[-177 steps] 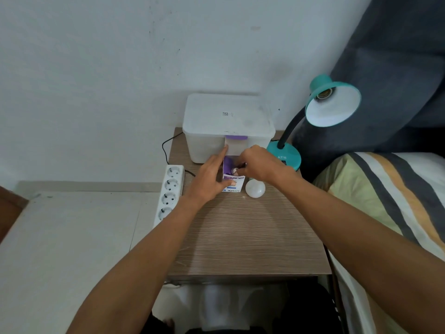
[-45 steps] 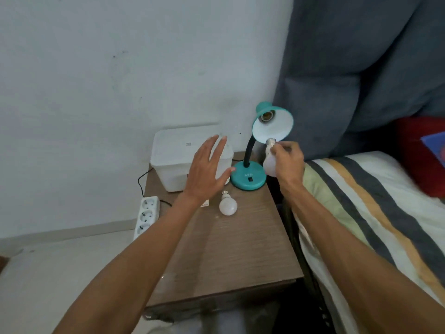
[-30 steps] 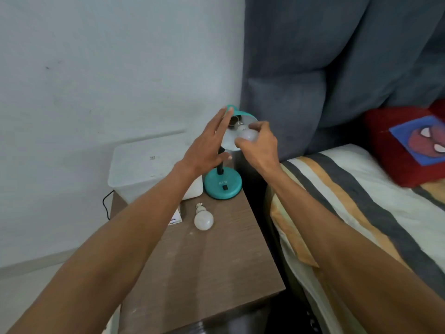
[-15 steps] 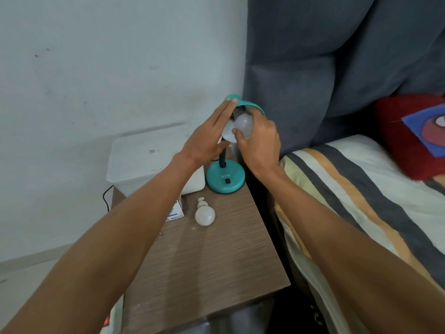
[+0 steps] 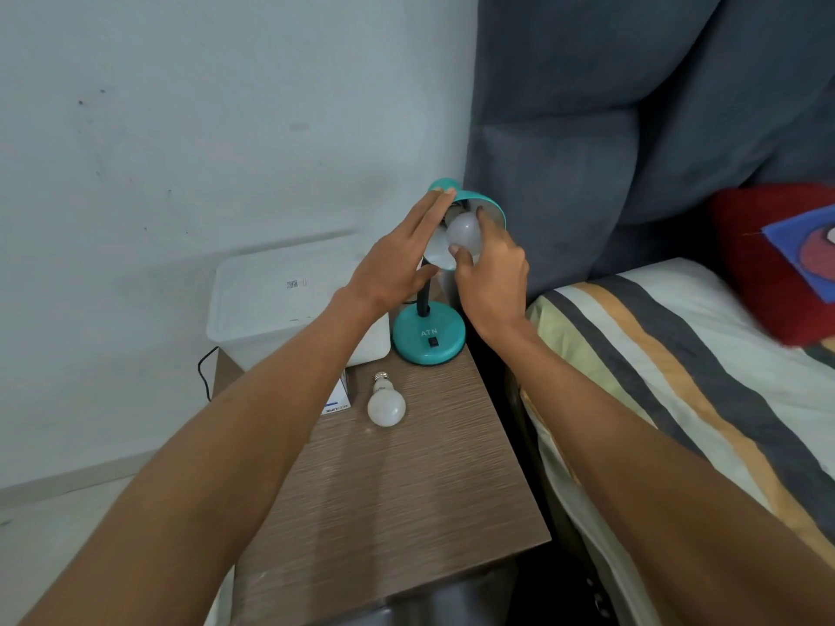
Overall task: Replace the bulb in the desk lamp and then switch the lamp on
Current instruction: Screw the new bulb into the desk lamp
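A pale, scuffed wall stands behind a small surface of brown, fine-grained wood laminate, with a padded grey headboard and a bed in striped cloth to the right. On the surface sits a desk lamp with a round glossy teal base marked "ATN", a black rocker switch and a black bendy neck. Its teal cone shade is white inside. The right hand has its grip closed on a frosted round bulb at the mouth of the shade. The left hand lies flat and open against the shade's outer side, fingers straight. A second frosted bulb with a metal screw base lies on the wood, near a small printed box. A translucent lidded plastic container bears a small code label.
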A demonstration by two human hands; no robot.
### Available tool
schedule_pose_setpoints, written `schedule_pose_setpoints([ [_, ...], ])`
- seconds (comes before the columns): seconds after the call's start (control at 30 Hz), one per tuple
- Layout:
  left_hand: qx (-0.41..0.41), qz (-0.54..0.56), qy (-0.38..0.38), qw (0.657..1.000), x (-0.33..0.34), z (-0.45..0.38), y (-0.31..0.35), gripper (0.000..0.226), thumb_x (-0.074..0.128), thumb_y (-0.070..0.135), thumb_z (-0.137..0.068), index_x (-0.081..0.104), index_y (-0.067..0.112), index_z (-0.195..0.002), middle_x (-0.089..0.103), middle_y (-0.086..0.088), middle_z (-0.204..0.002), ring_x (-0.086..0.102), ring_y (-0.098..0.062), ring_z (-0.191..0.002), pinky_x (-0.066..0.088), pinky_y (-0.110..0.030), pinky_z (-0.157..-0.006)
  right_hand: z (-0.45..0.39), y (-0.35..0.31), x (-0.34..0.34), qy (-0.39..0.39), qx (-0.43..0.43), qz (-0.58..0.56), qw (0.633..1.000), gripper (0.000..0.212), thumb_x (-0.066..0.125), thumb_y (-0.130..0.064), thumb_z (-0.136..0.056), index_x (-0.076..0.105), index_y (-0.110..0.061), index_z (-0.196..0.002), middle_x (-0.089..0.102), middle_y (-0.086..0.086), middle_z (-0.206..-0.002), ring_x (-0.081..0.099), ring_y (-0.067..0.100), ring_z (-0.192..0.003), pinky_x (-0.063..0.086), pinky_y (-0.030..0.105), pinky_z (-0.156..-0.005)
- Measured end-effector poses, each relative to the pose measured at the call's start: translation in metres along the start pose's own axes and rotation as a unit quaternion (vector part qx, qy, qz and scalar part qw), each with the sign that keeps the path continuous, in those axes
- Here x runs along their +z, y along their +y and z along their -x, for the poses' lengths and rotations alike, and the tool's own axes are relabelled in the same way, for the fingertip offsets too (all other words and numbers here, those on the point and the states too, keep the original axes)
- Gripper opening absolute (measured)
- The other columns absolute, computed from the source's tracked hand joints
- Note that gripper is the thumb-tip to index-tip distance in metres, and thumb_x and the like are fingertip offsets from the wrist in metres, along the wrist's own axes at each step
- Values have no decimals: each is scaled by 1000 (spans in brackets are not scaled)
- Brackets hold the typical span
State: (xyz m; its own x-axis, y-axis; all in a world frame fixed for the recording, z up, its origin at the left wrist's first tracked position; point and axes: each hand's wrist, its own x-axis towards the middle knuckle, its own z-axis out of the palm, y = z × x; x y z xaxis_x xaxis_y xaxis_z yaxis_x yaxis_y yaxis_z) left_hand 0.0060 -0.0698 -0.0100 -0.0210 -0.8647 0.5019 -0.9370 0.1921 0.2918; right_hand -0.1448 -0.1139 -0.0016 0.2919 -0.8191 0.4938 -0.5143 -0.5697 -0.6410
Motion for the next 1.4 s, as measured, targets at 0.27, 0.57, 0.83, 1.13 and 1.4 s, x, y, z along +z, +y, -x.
schedule_pose_setpoints([
  [0.27, 3, -7, -1, 1000, 3, -2, -1, 95, 78, 6, -83, 21, 10, -159, 27, -15, -164, 37, -35, -146, 52, -52, -102, -2, -6, 1, -9, 30, -24, 999, 55, 69, -20, -92, 47, -8, -141, 60, 15, -133, 62, 33, -116, 51, 39, -98],
  [0.57, -1, -10, 3, 1000, 6, -2, -5, 99, 77, 5, -83, 16, 19, -159, 25, -9, -166, 40, -33, -144, 55, -51, -96, -1, -5, -1, -23, 41, -7, 999, 62, 73, -24, -89, 44, -18, -142, 53, 14, -133, 61, 35, -111, 49, 41, -91],
  [0.83, 3, -15, 1, 1000, 7, -3, -6, 97, 78, 6, -83, 18, 16, -159, 26, -11, -165, 41, -34, -144, 54, -50, -99, -5, -6, 0, -14, 100, -64, 993, 60, 72, -40, -87, 49, -12, -135, 65, 12, -122, 64, 31, -109, 50, 36, -88],
  [1.13, 7, -13, 1, 1000, 5, -1, -4, 98, 79, 6, -82, 20, 14, -159, 26, -11, -165, 45, -35, -140, 55, -46, -99, -2, 0, 11, 3, -43, 40, 998, 58, 72, -20, -90, 46, -11, -141, 50, 15, -142, 54, 34, -124, 51, 45, -98],
  [1.4, 4, 0, 4, 1000, 3, 1, -3, 89, 76, 11, -86, 23, 13, -159, 28, -12, -164, 37, -31, -147, 52, -47, -103, -9, 0, 5, 5, 135, -46, 990, 56, 52, -57, -94, 60, -9, -122, 71, 14, -105, 68, 34, -96, 51, 34, -76],
])
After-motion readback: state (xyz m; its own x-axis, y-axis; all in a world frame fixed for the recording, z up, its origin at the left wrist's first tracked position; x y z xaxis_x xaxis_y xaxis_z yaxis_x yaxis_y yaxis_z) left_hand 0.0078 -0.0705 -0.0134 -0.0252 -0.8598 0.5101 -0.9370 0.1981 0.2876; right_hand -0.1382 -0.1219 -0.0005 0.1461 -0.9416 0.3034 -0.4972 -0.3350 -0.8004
